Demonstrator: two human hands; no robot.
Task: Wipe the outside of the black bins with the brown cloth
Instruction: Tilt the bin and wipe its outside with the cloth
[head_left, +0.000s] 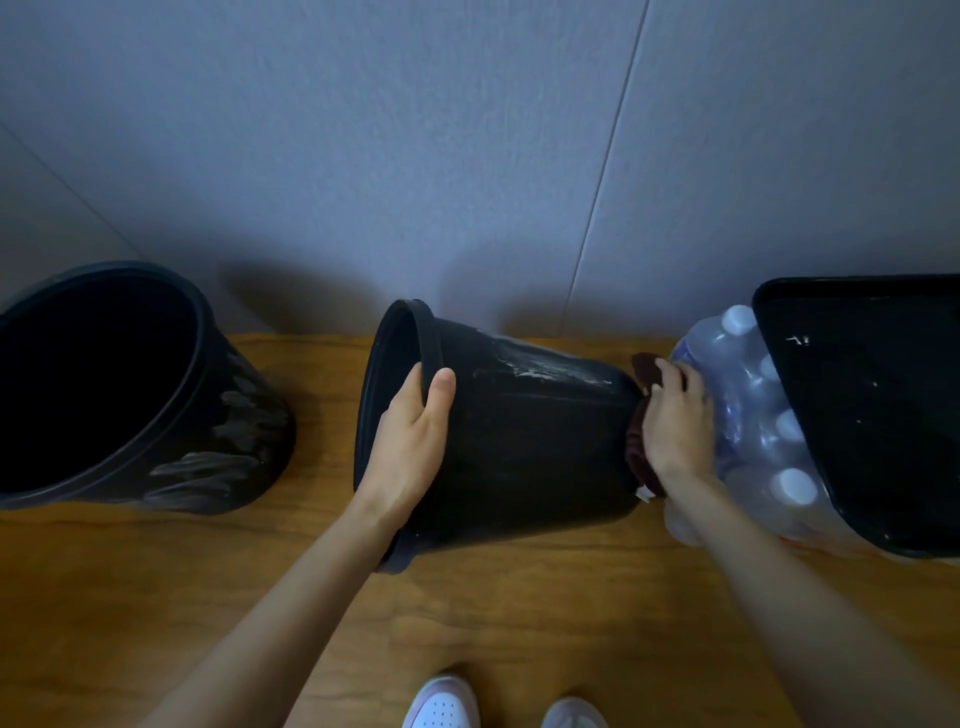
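Note:
A black bin lies tipped on its side on the wooden floor, mouth to the left, with pale smears along its upper side. My left hand grips its rim, thumb on the outside and fingers inside the mouth. My right hand presses the brown cloth flat against the bin's bottom at the right end. Most of the cloth is hidden under that hand. A second black bin stands at the left, streaked with pale marks on its outer wall.
A shrink-wrapped pack of plastic bottles sits right behind my right hand. A black tray or lid leans over it. A grey wall runs close behind the bins. My white shoes are at the bottom edge.

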